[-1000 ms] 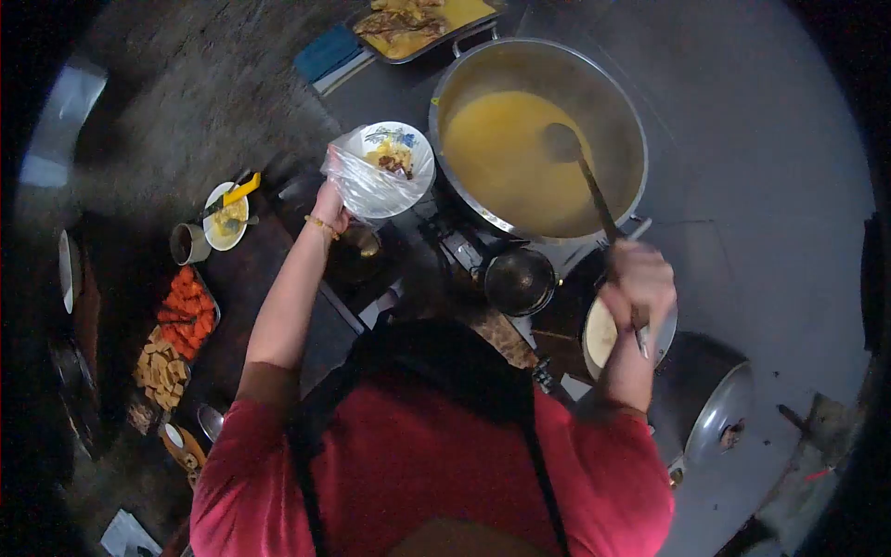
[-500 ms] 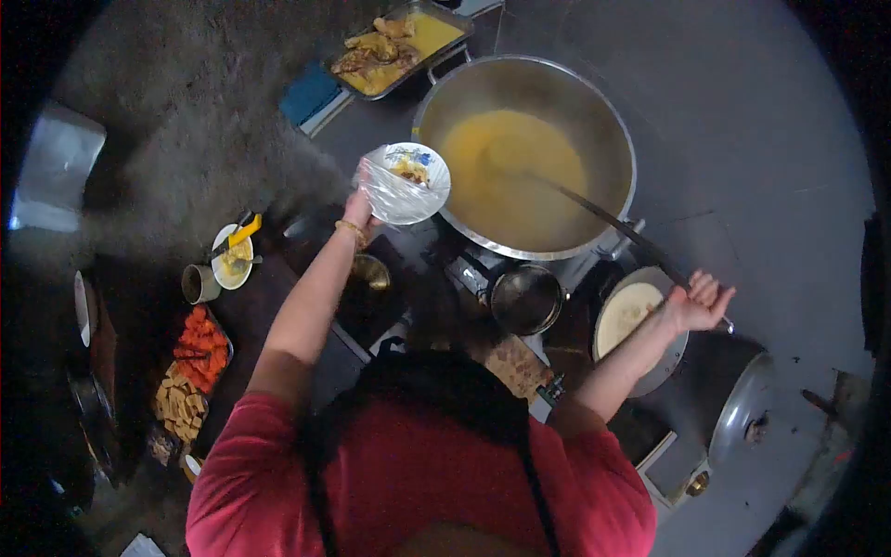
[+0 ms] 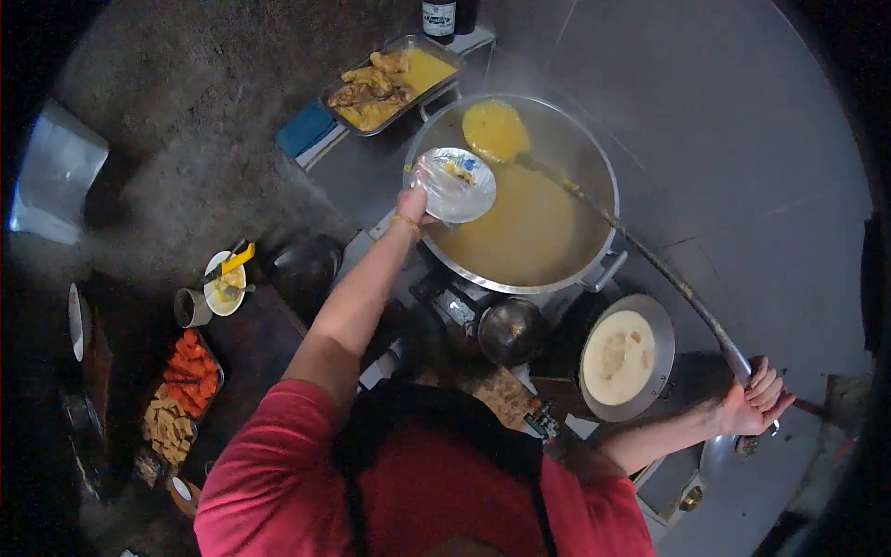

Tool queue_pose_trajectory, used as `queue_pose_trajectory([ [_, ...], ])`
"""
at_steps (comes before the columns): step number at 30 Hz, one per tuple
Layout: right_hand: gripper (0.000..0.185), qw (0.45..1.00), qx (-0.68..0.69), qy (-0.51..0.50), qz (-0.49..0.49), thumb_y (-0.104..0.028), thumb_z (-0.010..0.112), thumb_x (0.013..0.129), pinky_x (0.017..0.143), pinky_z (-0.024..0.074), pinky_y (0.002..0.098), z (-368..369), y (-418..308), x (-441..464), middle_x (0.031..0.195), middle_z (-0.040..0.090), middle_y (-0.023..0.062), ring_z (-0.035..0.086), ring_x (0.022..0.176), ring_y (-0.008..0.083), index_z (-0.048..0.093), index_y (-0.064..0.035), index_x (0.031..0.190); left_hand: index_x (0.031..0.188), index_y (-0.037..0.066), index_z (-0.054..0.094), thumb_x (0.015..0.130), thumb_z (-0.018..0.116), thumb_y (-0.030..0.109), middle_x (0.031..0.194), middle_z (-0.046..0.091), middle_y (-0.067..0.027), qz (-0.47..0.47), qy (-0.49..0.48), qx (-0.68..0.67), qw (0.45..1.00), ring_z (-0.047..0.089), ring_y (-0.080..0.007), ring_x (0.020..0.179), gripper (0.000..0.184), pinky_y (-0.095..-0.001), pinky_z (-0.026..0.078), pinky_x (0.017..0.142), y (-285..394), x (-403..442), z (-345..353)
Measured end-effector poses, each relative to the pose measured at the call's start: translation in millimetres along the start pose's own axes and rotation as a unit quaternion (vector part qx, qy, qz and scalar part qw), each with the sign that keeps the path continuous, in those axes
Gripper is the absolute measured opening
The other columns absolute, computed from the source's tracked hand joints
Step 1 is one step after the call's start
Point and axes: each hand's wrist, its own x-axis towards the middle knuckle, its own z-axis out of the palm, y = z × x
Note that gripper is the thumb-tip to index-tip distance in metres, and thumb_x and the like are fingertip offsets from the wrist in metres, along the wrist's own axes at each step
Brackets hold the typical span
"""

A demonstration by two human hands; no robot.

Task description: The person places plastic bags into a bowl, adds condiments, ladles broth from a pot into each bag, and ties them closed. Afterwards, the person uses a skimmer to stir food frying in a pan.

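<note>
In my left hand [image 3: 414,202] is a small white plate [image 3: 475,202] with a blue pattern and bits of food on it. Clear plastic covers part of the plate, which is over the near left rim of a large metal pot [image 3: 608,167]. The pot contains steaming yellowish soup [image 3: 520,227]. My right hand [image 3: 756,404] is closed around the end of a long-handled ladle [image 3: 673,274]. The ladle's wide bowl, full of yellow liquid, is raised near the pot's far side.
Behind the pot is a tray of cooked meat [image 3: 371,97] in yellow liquid. A pan of creamy liquid [image 3: 617,357] sits at right. On the left are chopped orange pieces [image 3: 190,376], tan cubes [image 3: 170,425] and a bowl with a yellow-handled knife [image 3: 230,263].
The ladle's bowl has come up out of the soup, full. My right hand has moved right and nearer with the handle, while my left hand has carried the plate further over the pot.
</note>
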Motion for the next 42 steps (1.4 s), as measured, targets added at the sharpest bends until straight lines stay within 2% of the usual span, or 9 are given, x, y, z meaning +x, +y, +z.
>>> queue_pose_trajectory([
  [12, 0.046, 0.954, -0.196, 0.227, 0.005, -0.021, 0.038, 0.087, 0.048, 0.0207, 0.0267, -45, 59, 4, 0.041, 0.02, -0.0006, 0.016, 0.038, 0.0107, 0.021, -0.0164, 0.044, 0.112, -0.002, 0.045, 0.073, 0.043, 0.064, 0.101, 0.056, -0.0092, -0.012, 0.04, -0.042, 0.998, 0.056, -0.018, 0.088, 0.077, -0.0303, 0.046, 0.074, -16, -58, -127],
  [19, 0.039, 0.97, -0.2, -0.127, 0.053, -0.022, 0.048, 0.08, 0.042, 0.0245, 0.027, -59, 128, -37, 0.039, 0.027, -0.0018, 0.027, 0.034, 0.0108, 0.034, -0.0094, 0.046, 0.11, 0.0, 0.045, 0.075, 0.042, 0.061, 0.102, 0.055, -0.0098, 0.037, 0.021, -0.109, 0.993, 0.056, -0.0182, 0.09, 0.071, -0.0299, 0.047, 0.075, -12, -55, -133],
  [24, 0.047, 0.899, -0.234, -0.368, 0.038, -0.018, 0.059, 0.069, 0.038, 0.0257, 0.0286, -25, 163, -55, 0.039, 0.024, 0.0035, 0.028, 0.033, 0.0191, 0.022, -0.0077, 0.042, 0.115, 0.002, 0.042, 0.074, 0.039, 0.064, 0.11, 0.051, -0.0102, 0.048, 0.039, -0.081, 0.995, 0.051, -0.0202, 0.098, 0.075, -0.0328, 0.044, 0.082, -14, -48, -140],
  [26, 0.029, 0.815, -0.299, -0.494, 0.037, -0.016, 0.055, 0.065, 0.047, 0.0397, 0.0318, -30, 176, -54, 0.048, 0.045, 0.0091, 0.049, 0.047, 0.0216, 0.036, -0.0022, 0.046, 0.115, 0.002, 0.042, 0.074, 0.04, 0.064, 0.109, 0.051, -0.0102, 0.054, 0.055, -0.068, 0.995, 0.052, -0.0204, 0.097, 0.075, -0.0328, 0.044, 0.082, -13, -46, -138],
  [30, 0.035, 0.74, -0.538, -0.399, -0.059, -0.011, 0.061, 0.063, 0.04, 0.0292, 0.0285, -28, 223, -70, 0.047, 0.03, 0.0045, 0.036, 0.041, 0.0242, 0.031, -0.0061, 0.046, 0.114, 0.0, 0.043, 0.074, 0.04, 0.064, 0.107, 0.053, -0.0109, 0.041, 0.06, -0.062, 0.995, 0.053, -0.0207, 0.095, 0.075, -0.0325, 0.045, 0.08, -11, -43, -136],
  [32, 0.035, 0.807, -0.515, -0.289, -0.005, -0.011, 0.06, 0.068, 0.041, 0.0285, 0.0264, -76, 265, -78, 0.049, 0.035, 0.0032, 0.037, 0.042, 0.0195, 0.033, -0.0068, 0.046, 0.113, 0.0, 0.043, 0.074, 0.04, 0.064, 0.105, 0.053, -0.0113, 0.051, 0.05, -0.06, 0.996, 0.054, -0.0208, 0.093, 0.075, -0.0322, 0.046, 0.079, -10, -40, -137],
  [34, 0.029, 0.939, -0.334, 0.015, 0.083, -0.01, 0.056, 0.074, 0.04, 0.0269, 0.026, -78, 297, -76, 0.049, 0.035, -0.001, 0.035, 0.042, 0.0116, 0.039, -0.0079, 0.051, 0.109, 0.001, 0.047, 0.082, 0.041, 0.051, 0.101, 0.056, -0.0079, 0.02, 0.062, -0.086, 0.994, 0.056, -0.0172, 0.089, 0.057, -0.0297, 0.048, 0.073, -4, -43, -134],
  [37, 0.027, 0.935, -0.233, 0.239, 0.116, -0.011, 0.051, 0.08, 0.04, 0.023, 0.0255, -105, 278, -52, 0.048, 0.03, -0.0053, 0.029, 0.043, 0.006, 0.038, -0.0101, 0.056, 0.108, 0.002, 0.049, 0.079, 0.042, 0.056, 0.097, 0.057, -0.0062, 0.04, 0.05, -0.08, 0.995, 0.058, -0.0149, 0.083, 0.061, -0.0269, 0.049, 0.066, -11, -34, -140],
  [42, 0.045, 0.945, -0.189, 0.266, 0.028, -0.024, 0.042, 0.084, 0.044, 0.0147, 0.0261, -109, 181, -60, 0.042, 0.016, -0.0039, 0.014, 0.04, 0.0093, 0.015, -0.0179, 0.049, 0.106, 0.003, 0.049, 0.076, 0.04, 0.062, 0.098, 0.056, -0.0079, 0.017, 0.051, 0.006, 0.999, 0.056, -0.0171, 0.086, 0.067, -0.0289, 0.046, 0.072, -4, -41, -137],
])
